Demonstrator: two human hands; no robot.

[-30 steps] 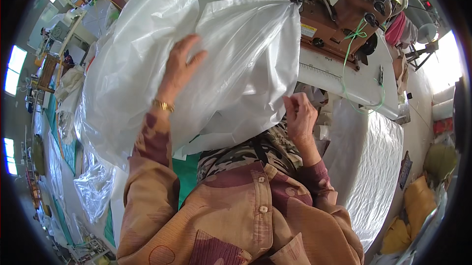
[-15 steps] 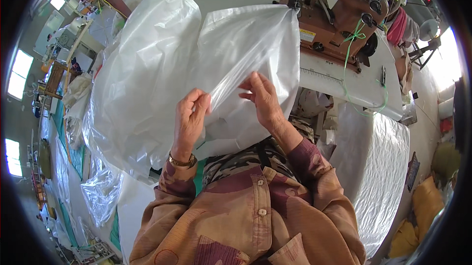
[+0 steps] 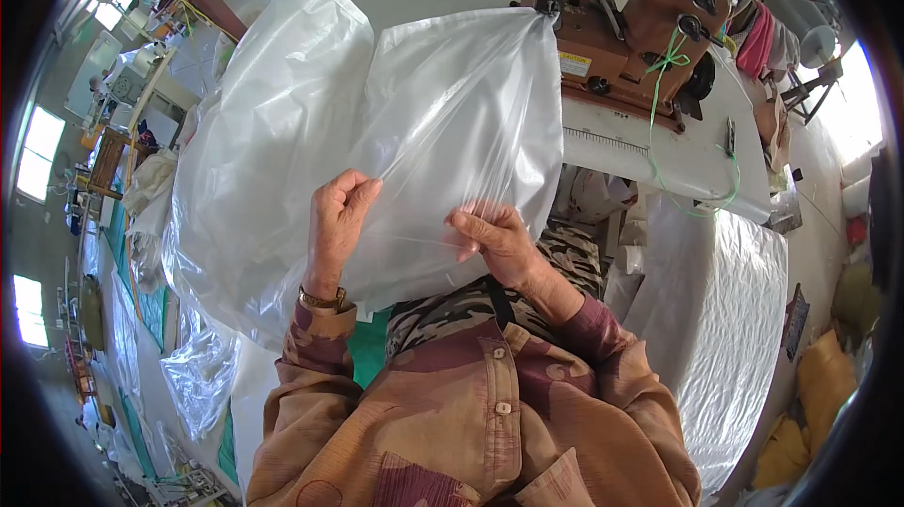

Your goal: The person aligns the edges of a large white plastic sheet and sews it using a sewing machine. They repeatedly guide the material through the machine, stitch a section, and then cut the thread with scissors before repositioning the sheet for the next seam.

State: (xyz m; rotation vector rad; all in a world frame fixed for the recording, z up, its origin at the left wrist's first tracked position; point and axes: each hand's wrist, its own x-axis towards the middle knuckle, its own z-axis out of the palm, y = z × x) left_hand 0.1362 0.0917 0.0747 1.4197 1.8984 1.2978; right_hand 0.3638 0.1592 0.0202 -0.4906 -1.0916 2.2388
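Note:
A large translucent white plastic sheet [image 3: 273, 121] spreads across the table and hangs over my lap. Its far corner runs up to the needle end of a brown sewing machine [image 3: 650, 27]. My left hand [image 3: 337, 225] is closed, thumb and forefinger pinching a gathered fold of the sheet, so creases stretch tight from there toward the needle. Lower and to the right, my right hand [image 3: 497, 241] has its fingers curled round thin clear film of the same plastic, pulled taut toward me. Some of its fingertips are behind the film.
A printed measuring scale [image 3: 607, 140] runs along the table's front edge [image 3: 678, 163]. Green thread [image 3: 656, 121] hangs from the machine, near small snips [image 3: 730, 135]. A stack of white sheeting [image 3: 711, 319] stands at my right. Crumpled clear plastic [image 3: 198, 375] lies at left.
My right hand has moved down toward my lap, drawing the film with it. The left hand has shifted slightly left, still pinching. Creases now fan out between the needle and both hands.

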